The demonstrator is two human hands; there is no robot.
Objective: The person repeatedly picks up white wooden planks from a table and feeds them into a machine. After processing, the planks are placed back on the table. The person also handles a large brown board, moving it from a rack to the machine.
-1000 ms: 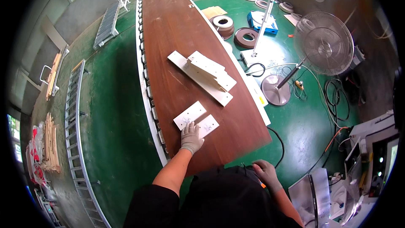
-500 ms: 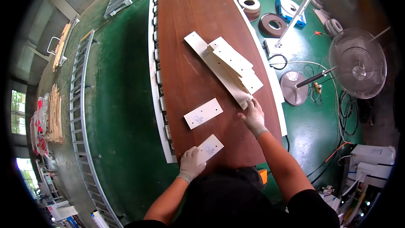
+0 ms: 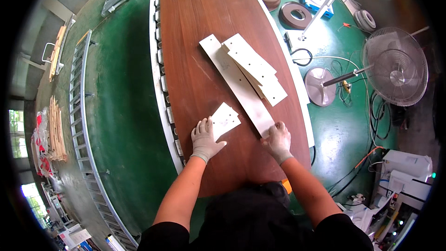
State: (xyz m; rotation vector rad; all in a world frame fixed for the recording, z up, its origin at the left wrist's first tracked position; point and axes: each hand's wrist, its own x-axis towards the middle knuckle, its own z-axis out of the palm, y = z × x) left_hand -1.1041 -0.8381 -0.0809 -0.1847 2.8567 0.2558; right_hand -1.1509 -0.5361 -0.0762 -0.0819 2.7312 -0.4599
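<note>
Toward the near end of the brown desk (image 3: 186, 65), our gloved left hand (image 3: 205, 140) touches two overlapping short white plates (image 3: 225, 123) at their left side, fingers extended and thumb spread, perhaps to stop them sliding; whether it pinches them, we cannot tell. Our right hand (image 3: 277, 142) grasps the near end of a long white board (image 3: 232, 78), probably because that end juts out past the fanned stack of white pieces (image 3: 255, 67) along its right side. Half a second ago the short plates lay apart, our left hand on the nearer one; now they are together, farther up the desk. The board's near end has come closer to us, and more of its face shows beside the stack.
</note>
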